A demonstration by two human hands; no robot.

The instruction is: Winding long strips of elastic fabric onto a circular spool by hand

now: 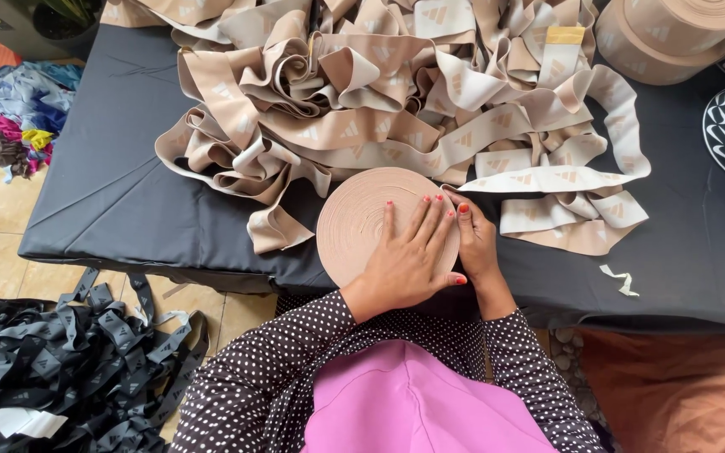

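Flat and spread, left hand (404, 256) presses the beige roll (379, 222) at centre; right hand (476, 239) pinches its rim. Band seems soft, light; hold the edge.

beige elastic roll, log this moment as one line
left hand: flat on beige elastic roll | right hand: at roll's edge | loose beige elastic pile: behind roll | surface: dark table

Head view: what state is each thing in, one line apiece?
Beige roll: wound flat, lying on the table.
Loose beige band: unwound, heaped.
Left hand: flat on the roll.
Right hand: at the roll's edge.
Black band: heaped on the floor.
Finished rolls: wound, stacked.
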